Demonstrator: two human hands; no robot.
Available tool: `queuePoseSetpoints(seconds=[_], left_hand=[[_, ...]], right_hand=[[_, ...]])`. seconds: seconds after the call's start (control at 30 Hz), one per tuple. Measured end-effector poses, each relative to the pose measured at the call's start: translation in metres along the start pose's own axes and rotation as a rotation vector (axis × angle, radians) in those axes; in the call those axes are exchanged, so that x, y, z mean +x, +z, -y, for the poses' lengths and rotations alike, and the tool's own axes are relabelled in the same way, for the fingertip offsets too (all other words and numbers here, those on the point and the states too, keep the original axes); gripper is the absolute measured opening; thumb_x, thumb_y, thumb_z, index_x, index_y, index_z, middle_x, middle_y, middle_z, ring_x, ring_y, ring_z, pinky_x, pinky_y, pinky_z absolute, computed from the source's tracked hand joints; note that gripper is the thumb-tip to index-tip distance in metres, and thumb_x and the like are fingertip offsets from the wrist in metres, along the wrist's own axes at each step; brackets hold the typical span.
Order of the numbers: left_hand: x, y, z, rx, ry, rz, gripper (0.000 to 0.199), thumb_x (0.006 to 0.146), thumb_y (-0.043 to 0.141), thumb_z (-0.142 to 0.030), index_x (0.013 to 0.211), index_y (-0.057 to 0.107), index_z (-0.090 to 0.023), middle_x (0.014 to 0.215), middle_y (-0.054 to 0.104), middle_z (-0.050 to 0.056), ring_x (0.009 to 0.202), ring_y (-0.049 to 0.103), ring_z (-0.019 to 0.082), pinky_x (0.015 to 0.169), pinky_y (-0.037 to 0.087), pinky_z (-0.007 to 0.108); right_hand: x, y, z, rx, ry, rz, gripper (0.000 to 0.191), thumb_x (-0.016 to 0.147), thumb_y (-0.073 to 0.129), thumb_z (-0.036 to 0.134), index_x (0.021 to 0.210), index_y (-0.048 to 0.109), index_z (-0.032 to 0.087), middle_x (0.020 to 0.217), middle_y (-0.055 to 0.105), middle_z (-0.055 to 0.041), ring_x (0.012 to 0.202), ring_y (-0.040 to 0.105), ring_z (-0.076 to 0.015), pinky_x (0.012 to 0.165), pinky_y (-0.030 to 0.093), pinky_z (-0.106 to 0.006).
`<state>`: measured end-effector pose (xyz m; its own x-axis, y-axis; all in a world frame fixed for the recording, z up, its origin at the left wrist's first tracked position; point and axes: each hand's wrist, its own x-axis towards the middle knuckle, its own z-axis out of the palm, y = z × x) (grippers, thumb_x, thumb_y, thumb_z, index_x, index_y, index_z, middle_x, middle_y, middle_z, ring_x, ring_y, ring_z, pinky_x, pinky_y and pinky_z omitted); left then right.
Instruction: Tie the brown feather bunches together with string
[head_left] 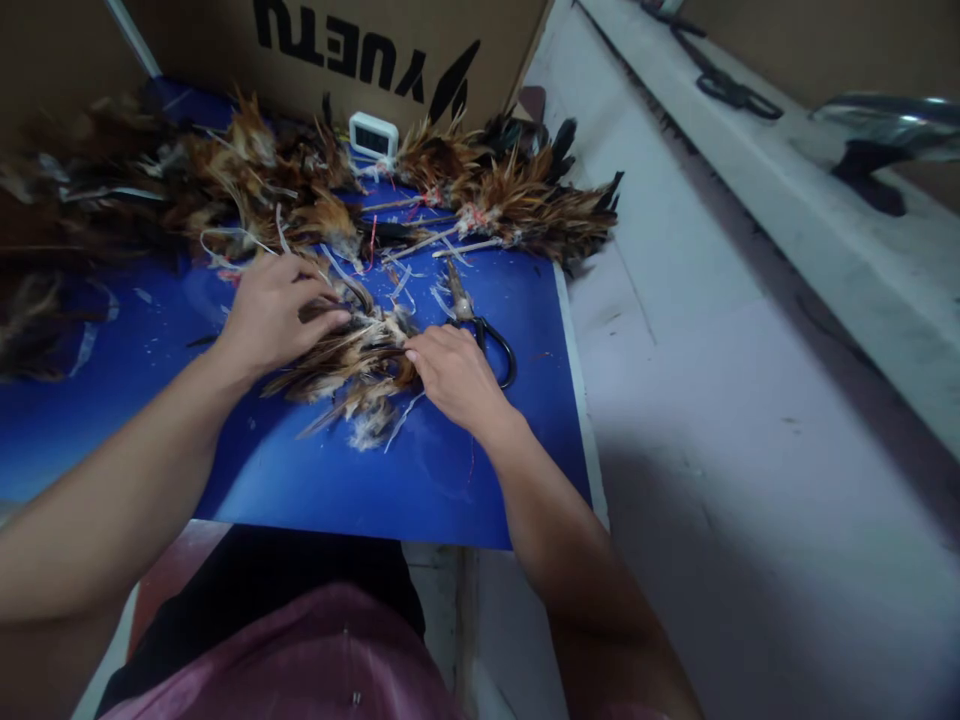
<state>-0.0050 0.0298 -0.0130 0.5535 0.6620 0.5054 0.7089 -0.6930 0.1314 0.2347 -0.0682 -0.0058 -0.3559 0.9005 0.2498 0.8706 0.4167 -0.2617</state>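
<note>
A loose pile of brown and cream feathers (360, 365) lies on the blue table top (450, 480) between my hands. At its upper left, my left hand (277, 310) has its fingers curved over the feathers, thumb and fingers apart. My right hand (454, 370) is at the pile's right side, thumb and fingertips pinched together on feathers. Black-handled scissors (499, 350) lie just beyond my right hand, blades pointing away. Pale plastic strips lie around the pile.
Bundles of brown feathers (517, 200) tied with pink string lie at the back right, more feathers (172, 180) at the back left. A small white digital display (373, 137) stands before a cardboard box (360, 50). A pale wall (675, 350) is to the right.
</note>
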Motion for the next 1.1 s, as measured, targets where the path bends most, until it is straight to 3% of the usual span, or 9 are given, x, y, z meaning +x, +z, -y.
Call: queuePoseSetpoints(seconds=[0.2, 0.4, 0.5, 0.63, 0.87, 1.0, 1.1], left_hand=[[-0.002, 0.011, -0.015, -0.174, 0.173, 0.202, 0.028, 0.091, 0.052, -0.037, 0.095, 0.073, -0.019, 0.092, 0.069, 0.008, 0.087, 0.061, 0.022, 0.082, 0.043, 0.035], [-0.002, 0.009, -0.030, -0.339, 0.265, 0.205, 0.024, 0.091, 0.051, -0.035, 0.090, 0.070, -0.020, 0.091, 0.070, 0.007, 0.085, 0.063, 0.020, 0.082, 0.046, 0.034], [0.000, 0.007, -0.026, -0.370, 0.199, 0.126, 0.025, 0.092, 0.050, -0.035, 0.094, 0.069, -0.020, 0.094, 0.070, 0.007, 0.090, 0.064, 0.020, 0.085, 0.048, 0.034], [0.000, 0.009, -0.001, -0.203, -0.022, -0.022, 0.028, 0.094, 0.045, -0.035, 0.105, 0.067, -0.021, 0.108, 0.069, 0.008, 0.103, 0.061, 0.022, 0.094, 0.046, 0.039], [-0.004, 0.012, 0.031, 0.027, -0.163, 0.010, 0.034, 0.092, 0.047, -0.031, 0.119, 0.063, -0.017, 0.132, 0.056, 0.012, 0.124, 0.049, 0.026, 0.106, 0.038, 0.044], [-0.004, 0.006, 0.037, 0.098, -0.224, 0.001, 0.037, 0.089, 0.043, -0.016, 0.120, 0.062, -0.020, 0.125, 0.056, 0.010, 0.114, 0.052, 0.025, 0.100, 0.041, 0.044], [0.000, 0.004, 0.042, 0.160, -0.183, 0.042, 0.036, 0.090, 0.043, -0.017, 0.120, 0.061, -0.023, 0.119, 0.055, 0.008, 0.103, 0.051, 0.025, 0.093, 0.043, 0.046]], right_hand=[[0.001, -0.001, 0.001, -0.037, 0.011, 0.022, 0.028, 0.099, 0.040, 0.023, 0.098, 0.067, 0.015, 0.096, 0.067, -0.0086, 0.092, 0.055, -0.0220, 0.082, 0.036, -0.036], [0.001, -0.002, 0.003, 0.109, 0.021, -0.037, 0.029, 0.096, 0.045, 0.023, 0.120, 0.059, 0.016, 0.117, 0.063, -0.0102, 0.106, 0.055, -0.0230, 0.092, 0.040, -0.038], [0.000, 0.002, 0.008, 0.125, -0.023, -0.002, 0.038, 0.093, 0.050, 0.022, 0.131, 0.053, 0.019, 0.130, 0.057, -0.0093, 0.115, 0.050, -0.0247, 0.096, 0.040, -0.041], [-0.001, 0.012, 0.013, 0.042, -0.105, 0.084, 0.039, 0.091, 0.050, 0.015, 0.129, 0.056, 0.020, 0.135, 0.055, -0.0096, 0.122, 0.045, -0.0266, 0.099, 0.036, -0.045], [-0.001, 0.021, 0.015, 0.020, -0.132, 0.077, 0.034, 0.089, 0.049, 0.011, 0.120, 0.061, 0.017, 0.129, 0.058, -0.0104, 0.119, 0.045, -0.0253, 0.097, 0.036, -0.042], [-0.001, 0.022, 0.015, 0.009, -0.136, 0.061, 0.031, 0.090, 0.049, 0.012, 0.118, 0.062, 0.017, 0.127, 0.059, -0.0098, 0.117, 0.046, -0.0255, 0.095, 0.036, -0.041], [0.000, 0.021, 0.016, 0.010, -0.131, 0.055, 0.030, 0.091, 0.048, 0.013, 0.116, 0.062, 0.017, 0.127, 0.060, -0.0096, 0.116, 0.046, -0.0252, 0.095, 0.036, -0.041]])
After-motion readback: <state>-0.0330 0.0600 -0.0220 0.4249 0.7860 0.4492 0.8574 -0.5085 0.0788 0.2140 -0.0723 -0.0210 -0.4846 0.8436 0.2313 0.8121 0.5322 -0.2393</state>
